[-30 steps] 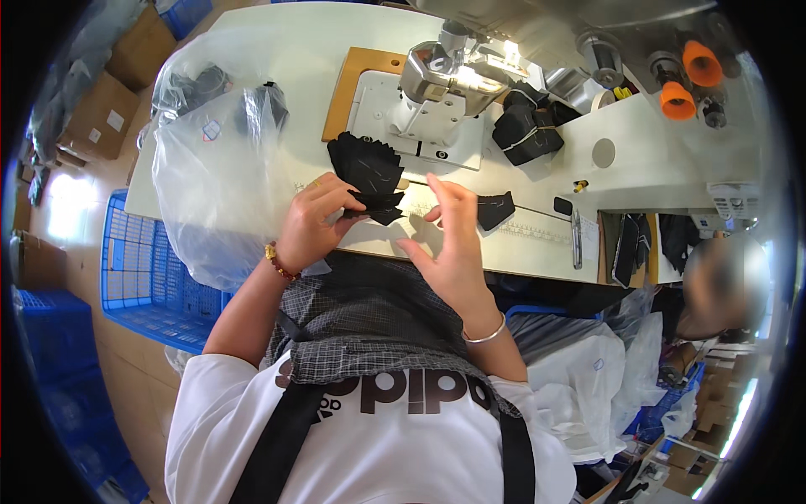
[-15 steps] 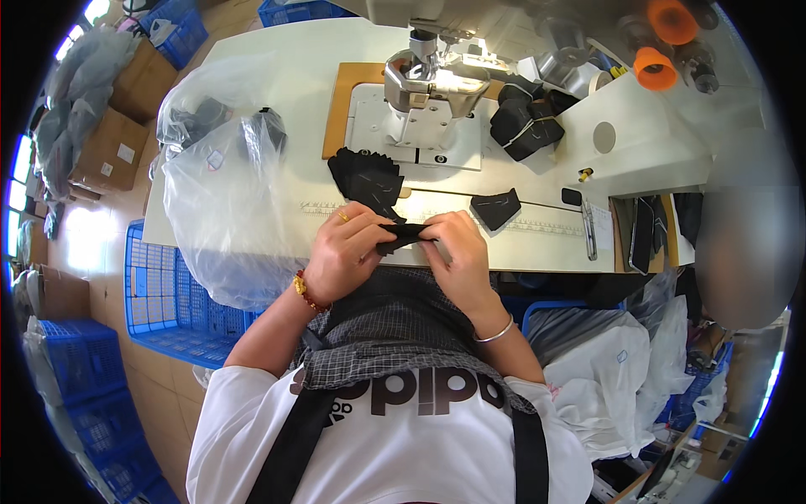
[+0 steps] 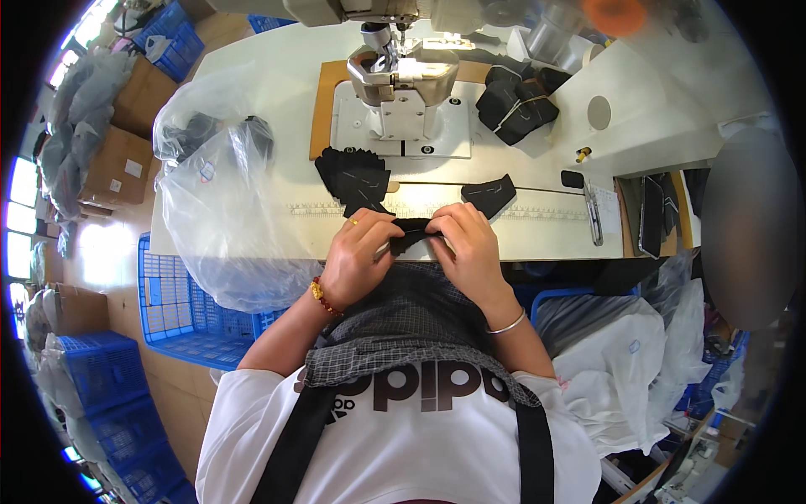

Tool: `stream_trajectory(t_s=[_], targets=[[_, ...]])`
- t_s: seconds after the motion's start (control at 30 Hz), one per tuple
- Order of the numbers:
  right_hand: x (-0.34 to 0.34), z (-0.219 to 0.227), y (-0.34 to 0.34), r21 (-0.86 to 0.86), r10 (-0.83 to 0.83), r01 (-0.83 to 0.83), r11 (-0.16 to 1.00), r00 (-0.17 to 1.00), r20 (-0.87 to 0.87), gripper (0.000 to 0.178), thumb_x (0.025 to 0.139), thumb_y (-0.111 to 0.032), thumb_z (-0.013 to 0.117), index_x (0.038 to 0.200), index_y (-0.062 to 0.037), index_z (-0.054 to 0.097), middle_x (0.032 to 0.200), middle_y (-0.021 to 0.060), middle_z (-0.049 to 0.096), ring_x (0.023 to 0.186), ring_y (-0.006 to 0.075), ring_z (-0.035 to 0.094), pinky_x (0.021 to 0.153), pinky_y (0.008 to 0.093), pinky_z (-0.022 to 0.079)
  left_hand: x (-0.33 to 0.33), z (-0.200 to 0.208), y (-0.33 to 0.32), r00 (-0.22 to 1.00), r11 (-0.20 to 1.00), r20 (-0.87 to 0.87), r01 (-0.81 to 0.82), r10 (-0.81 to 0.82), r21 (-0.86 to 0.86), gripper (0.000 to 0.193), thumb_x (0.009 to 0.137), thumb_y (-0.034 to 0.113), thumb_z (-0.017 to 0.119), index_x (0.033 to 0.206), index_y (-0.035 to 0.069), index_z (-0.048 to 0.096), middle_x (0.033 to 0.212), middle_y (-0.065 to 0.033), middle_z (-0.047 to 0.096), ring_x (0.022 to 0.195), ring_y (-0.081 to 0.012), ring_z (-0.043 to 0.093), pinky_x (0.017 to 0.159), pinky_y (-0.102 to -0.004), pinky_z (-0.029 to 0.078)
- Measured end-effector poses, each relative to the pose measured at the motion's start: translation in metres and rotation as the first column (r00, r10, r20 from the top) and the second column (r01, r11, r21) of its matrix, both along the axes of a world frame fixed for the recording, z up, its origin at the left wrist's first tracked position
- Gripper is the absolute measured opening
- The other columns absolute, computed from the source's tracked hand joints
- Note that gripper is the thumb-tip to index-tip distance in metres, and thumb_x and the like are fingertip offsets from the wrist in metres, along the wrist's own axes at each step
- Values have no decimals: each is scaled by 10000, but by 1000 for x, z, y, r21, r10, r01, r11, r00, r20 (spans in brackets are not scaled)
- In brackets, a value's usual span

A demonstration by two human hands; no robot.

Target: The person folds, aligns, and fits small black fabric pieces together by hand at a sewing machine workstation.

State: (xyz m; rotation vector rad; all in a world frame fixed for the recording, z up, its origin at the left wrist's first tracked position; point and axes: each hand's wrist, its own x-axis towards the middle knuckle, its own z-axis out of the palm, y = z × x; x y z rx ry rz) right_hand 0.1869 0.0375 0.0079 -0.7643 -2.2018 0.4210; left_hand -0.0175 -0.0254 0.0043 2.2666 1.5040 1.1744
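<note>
My left hand and my right hand meet at the near edge of the white sewing table, both pinching one small black fabric piece between thumbs and fingers. Just beyond my left hand lies a fanned stack of black fabric pieces. A single black cut piece rests on the table past my right hand. The sewing machine stands further back, centred in front of me.
A large clear plastic bag with dark pieces inside hangs over the table's left end. Bundled black pieces sit right of the machine. Blue crates and cardboard boxes stand at left; white bags at right.
Both hands have come together low at the table's near edge, closing on one black piece. A second ago they were apart, the left one at the fanned stack.
</note>
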Motion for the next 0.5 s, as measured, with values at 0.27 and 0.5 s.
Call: stream_trajectory(t_s=[0.27, 0.5], targets=[[-1, 6, -4, -156, 7, -18, 988, 997, -72, 376, 736, 51, 730, 1085, -24, 611, 1010, 131, 619, 935, 328, 623, 818, 412, 497, 12, 7, -3, 961, 967, 203, -148, 190, -206, 504, 719, 2, 839, 1173, 58, 629, 945, -82, 629, 734, -165, 588, 632, -305, 498], [-1, 1, -8, -212, 47, -74, 974, 991, -128, 322, 762, 30, 706, 1063, -20, 604, 986, 129, 580, 904, 325, 605, 766, 411, 500, 19, 18, 0, 983, 981, 170, -39, 73, -192, 425, 760, -21, 786, 1155, 42, 643, 955, -103, 624, 701, -202, 637, 602, -291, 529]])
